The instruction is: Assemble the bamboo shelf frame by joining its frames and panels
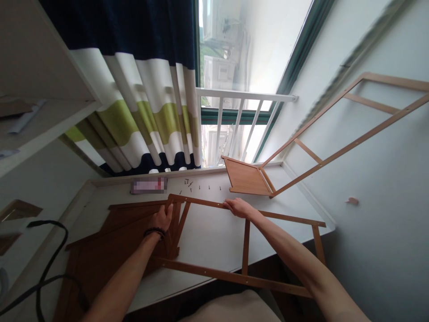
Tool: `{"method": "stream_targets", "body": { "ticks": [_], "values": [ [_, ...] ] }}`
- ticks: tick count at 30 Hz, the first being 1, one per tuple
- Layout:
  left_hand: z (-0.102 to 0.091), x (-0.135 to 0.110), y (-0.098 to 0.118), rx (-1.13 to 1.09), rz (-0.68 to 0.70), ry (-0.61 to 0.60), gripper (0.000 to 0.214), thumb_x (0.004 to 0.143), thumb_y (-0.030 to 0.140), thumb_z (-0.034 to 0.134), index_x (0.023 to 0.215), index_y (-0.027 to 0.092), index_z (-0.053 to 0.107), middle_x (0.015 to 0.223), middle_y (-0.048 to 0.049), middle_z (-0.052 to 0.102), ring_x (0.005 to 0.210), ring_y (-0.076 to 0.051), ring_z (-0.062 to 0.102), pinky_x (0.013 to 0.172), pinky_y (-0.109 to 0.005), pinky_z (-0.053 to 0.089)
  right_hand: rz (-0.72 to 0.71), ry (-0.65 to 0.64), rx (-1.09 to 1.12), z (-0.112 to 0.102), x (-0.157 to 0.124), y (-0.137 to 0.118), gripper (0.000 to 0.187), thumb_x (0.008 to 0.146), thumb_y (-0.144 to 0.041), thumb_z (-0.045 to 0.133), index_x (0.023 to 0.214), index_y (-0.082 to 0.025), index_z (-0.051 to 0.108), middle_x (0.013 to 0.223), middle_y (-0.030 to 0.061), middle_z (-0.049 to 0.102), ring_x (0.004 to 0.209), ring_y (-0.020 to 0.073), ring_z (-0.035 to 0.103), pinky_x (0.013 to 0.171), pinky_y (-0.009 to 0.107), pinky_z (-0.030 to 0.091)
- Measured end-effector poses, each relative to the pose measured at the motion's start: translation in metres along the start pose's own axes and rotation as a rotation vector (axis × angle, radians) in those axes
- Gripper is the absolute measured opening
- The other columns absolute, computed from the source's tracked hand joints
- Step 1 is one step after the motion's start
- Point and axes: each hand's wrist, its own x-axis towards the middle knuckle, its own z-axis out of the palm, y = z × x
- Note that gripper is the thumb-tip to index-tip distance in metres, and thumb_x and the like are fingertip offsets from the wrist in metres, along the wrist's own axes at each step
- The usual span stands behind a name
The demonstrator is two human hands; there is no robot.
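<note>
A thin wooden ladder-shaped frame [246, 243] lies flat on the white tabletop [208, 223], its near rail overhanging the front edge. My left hand [162, 219] is closed round the frame's left end rung. My right hand [237, 206] is wrapped over the far rail, near its middle. A second, similar wooden frame [338, 129] with a flat panel [246, 178] at its lower end leans against the right wall. Dark brown boards [114, 243] lie under and left of my left hand.
Several small screws [194, 184] lie scattered on the table near the window. A blurred pink packet [148, 185] rests beside them. A striped curtain [147, 112] hangs at the back, a white shelf [40, 116] stands left, and a black cable [50, 264] loops at the left.
</note>
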Motion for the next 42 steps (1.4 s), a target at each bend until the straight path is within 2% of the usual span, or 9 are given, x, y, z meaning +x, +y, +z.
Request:
{"method": "stream_targets", "body": {
  "ticks": [5, 8, 11, 14, 18, 22, 31, 39, 42],
  "values": [
    [-0.008, 0.000, 0.003, 0.013, 0.002, 0.014, 0.062, 0.082, 0.058, 0.013, 0.096, 0.014, 0.055, 0.077, -0.0177, 0.066, 0.078, -0.032, 0.062, 0.061, -0.035, 0.042, -0.086, -0.129, 0.302, -0.016, 0.000, 0.001, 0.046, 0.090, -0.048, 0.020, 0.080, -0.019, 0.055, 0.050, -0.0017, 0.054, 0.051, 0.0102, 0.050, 0.059, 0.021, 0.039],
    [-0.010, 0.002, 0.003, 0.025, 0.007, 0.029, 0.060, 0.082, 0.057, 0.015, 0.095, 0.014, 0.056, 0.077, -0.0175, 0.066, 0.078, -0.032, 0.062, 0.062, -0.035, 0.042, -0.053, -0.250, 0.411, -0.022, -0.001, 0.003, 0.050, 0.087, -0.053, 0.019, 0.089, -0.019, 0.056, 0.055, -0.0017, 0.055, 0.039, 0.0079, 0.044, 0.048, 0.020, 0.039],
    [-0.008, 0.004, 0.002, 0.023, 0.000, 0.041, 0.060, 0.082, 0.057, 0.016, 0.093, 0.014, 0.056, 0.076, -0.0174, 0.066, 0.078, -0.032, 0.062, 0.063, -0.036, 0.042, -0.003, -0.296, 0.407, -0.026, -0.002, 0.005, 0.052, 0.086, -0.056, 0.020, 0.104, -0.021, 0.054, 0.060, -0.0005, 0.057, 0.039, 0.0086, 0.045, 0.044, 0.020, 0.037],
    [-0.004, 0.005, 0.000, 0.012, -0.016, 0.048, 0.061, 0.082, 0.057, 0.016, 0.093, 0.013, 0.056, 0.076, -0.0178, 0.066, 0.078, -0.032, 0.062, 0.064, -0.036, 0.042, 0.012, -0.244, 0.287, -0.027, -0.001, 0.006, 0.049, 0.087, -0.053, 0.023, 0.113, -0.023, 0.052, 0.064, 0.0015, 0.059, 0.050, 0.0115, 0.051, 0.050, 0.021, 0.037],
    [-0.003, 0.005, 0.000, 0.001, -0.021, 0.041, 0.062, 0.082, 0.058, 0.015, 0.094, 0.013, 0.056, 0.080, -0.0184, 0.066, 0.080, -0.032, 0.062, 0.065, -0.036, 0.043, 0.020, -0.096, 0.076, -0.023, 0.000, 0.002, 0.046, 0.089, -0.050, 0.022, 0.103, -0.024, 0.057, 0.075, 0.0054, 0.062, 0.067, 0.0166, 0.055, 0.057, 0.023, 0.034],
    [-0.005, 0.002, 0.000, -0.012, -0.036, 0.039, 0.063, 0.083, 0.057, 0.015, 0.099, 0.012, 0.055, 0.082, -0.0196, 0.066, 0.084, -0.033, 0.062, 0.068, -0.037, 0.043, 0.053, -0.071, 0.011, -0.019, 0.000, -0.003, 0.051, 0.088, -0.053, 0.017, 0.092, -0.022, 0.057, 0.069, 0.0047, 0.058, 0.062, 0.0160, 0.052, 0.055, 0.024, 0.029],
    [-0.007, -0.004, -0.004, -0.070, -0.055, 0.106, 0.058, 0.083, 0.058, 0.016, 0.091, 0.016, 0.055, 0.080, -0.0165, 0.065, 0.081, -0.033, 0.061, 0.063, -0.036, 0.042, -0.031, -0.013, 0.032, -0.021, 0.000, -0.007, 0.049, 0.089, -0.051, 0.016, 0.083, -0.021, 0.054, 0.059, 0.0003, 0.048, 0.052, 0.0118, 0.041, 0.053, 0.024, 0.025],
    [-0.024, -0.005, 0.003, -0.176, -0.026, 0.188, 0.049, 0.083, 0.053, 0.023, 0.091, 0.017, 0.056, 0.083, -0.0132, 0.065, 0.086, -0.030, 0.061, 0.069, -0.034, 0.042, -0.113, 0.031, 0.086, -0.056, -0.006, -0.016, 0.047, 0.089, -0.051, 0.018, 0.078, -0.020, 0.053, 0.060, 0.0004, 0.046, 0.052, 0.0111, 0.038, 0.053, 0.023, 0.028],
    [-0.035, -0.002, 0.008, -0.261, -0.008, 0.195, 0.049, 0.082, 0.055, 0.025, 0.086, 0.018, 0.056, 0.076, -0.0095, 0.065, 0.076, -0.026, 0.062, 0.065, -0.032, 0.044, -0.118, 0.046, 0.103, -0.076, -0.010, -0.016, 0.045, 0.089, -0.050, 0.021, 0.075, -0.020, 0.052, 0.058, -0.0007, 0.045, 0.050, 0.0107, 0.036, 0.053, 0.024, 0.027]
  ]
}}
